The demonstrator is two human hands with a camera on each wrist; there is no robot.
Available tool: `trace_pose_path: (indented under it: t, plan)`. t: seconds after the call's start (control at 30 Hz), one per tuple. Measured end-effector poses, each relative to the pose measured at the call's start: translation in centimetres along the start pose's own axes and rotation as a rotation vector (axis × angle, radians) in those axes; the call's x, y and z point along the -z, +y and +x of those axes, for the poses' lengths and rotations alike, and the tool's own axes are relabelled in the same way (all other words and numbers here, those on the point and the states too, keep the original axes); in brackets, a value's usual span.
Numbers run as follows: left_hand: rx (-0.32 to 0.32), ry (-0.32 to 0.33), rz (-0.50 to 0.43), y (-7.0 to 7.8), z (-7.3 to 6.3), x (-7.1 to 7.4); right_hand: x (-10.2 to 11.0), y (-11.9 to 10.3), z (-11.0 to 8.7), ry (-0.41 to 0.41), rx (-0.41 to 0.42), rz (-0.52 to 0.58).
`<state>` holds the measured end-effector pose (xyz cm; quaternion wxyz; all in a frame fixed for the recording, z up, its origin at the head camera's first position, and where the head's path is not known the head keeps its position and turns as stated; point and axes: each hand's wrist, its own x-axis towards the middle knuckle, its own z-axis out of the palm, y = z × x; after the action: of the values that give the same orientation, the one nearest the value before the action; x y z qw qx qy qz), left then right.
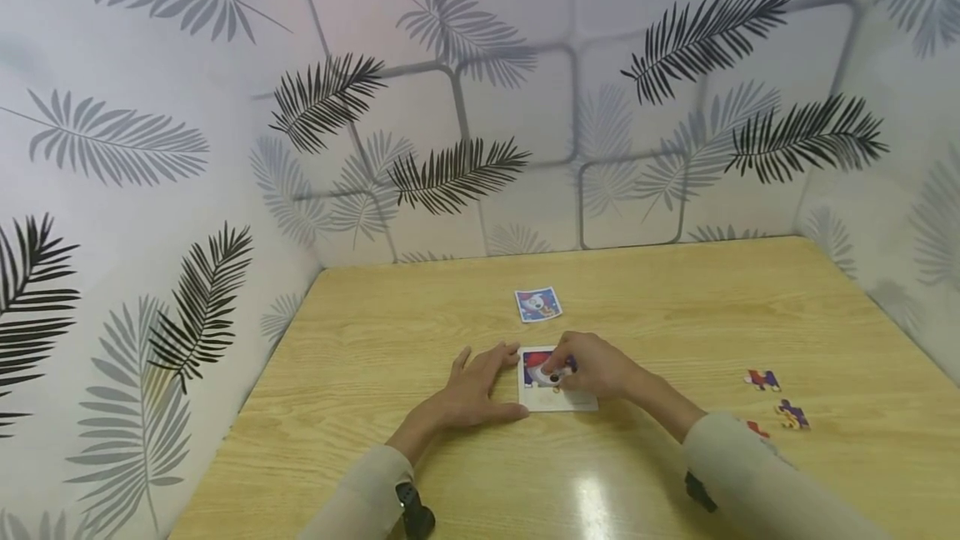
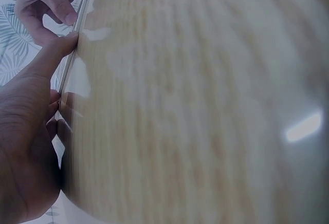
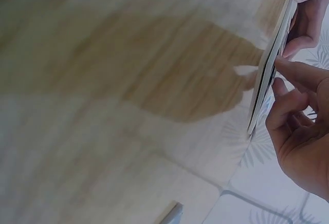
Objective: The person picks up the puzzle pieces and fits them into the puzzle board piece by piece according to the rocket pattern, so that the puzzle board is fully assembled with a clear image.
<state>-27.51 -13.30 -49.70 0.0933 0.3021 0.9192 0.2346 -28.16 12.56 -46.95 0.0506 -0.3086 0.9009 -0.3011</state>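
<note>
A white-framed jigsaw board (image 1: 536, 402) lies flat on the table, the upper part of its dog picture in place and its lower part pale. My left hand (image 1: 480, 390) rests at the board's left side with fingers spread, the thumb by the near left corner. In the left wrist view, that thumb (image 2: 69, 41) meets the board's edge. Over the picture, my right hand (image 1: 596, 367) has bent fingers and pinches a puzzle piece (image 1: 555, 377), mostly hidden by the fingers. From the right wrist, the thumb and forefinger of the right hand (image 3: 303, 116) come down close together on the board.
A small square picture card (image 1: 538, 305) with the same dog lies beyond the board. To the right are loose puzzle pieces (image 1: 763, 380), (image 1: 792, 414), and a red one (image 1: 756, 428) partly behind the right sleeve. A patterned wall (image 1: 517, 207) borders the wooden table.
</note>
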Motion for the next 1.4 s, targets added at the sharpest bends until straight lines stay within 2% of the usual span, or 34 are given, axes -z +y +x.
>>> trace_pose_path:
  t: [0.17,0.37,0.57,0.77,1.0,1.2,1.4]
  plan:
    - [-0.005,0.010,0.004,-0.1,0.0,-0.1,-0.1,-0.6,-0.2,0.045,0.013,-0.039]
    - [-0.006,0.013,-0.004,-0.2,0.1,-0.2,-0.2,-1.1,-0.3,0.073,-0.033,-0.090]
    - [-0.015,0.017,0.001,-0.1,0.2,0.0,-0.1,-1.4,-0.3,0.076,-0.047,-0.109]
    - [-0.015,0.017,0.004,0.1,0.2,0.2,0.4,-1.4,-0.5,0.037,-0.042,-0.099]
    - [-0.014,0.010,-0.012,0.1,0.0,-0.2,1.2,-0.8,-1.5,0.009,-0.046,0.062]
    - [-0.001,0.011,-0.004,0.0,0.1,-0.2,2.0,-0.3,-2.6,-0.026,-0.104,0.243]
    - [0.009,0.002,-0.005,0.1,0.1,-0.2,2.4,0.8,-4.1,-0.019,-0.165,0.331]
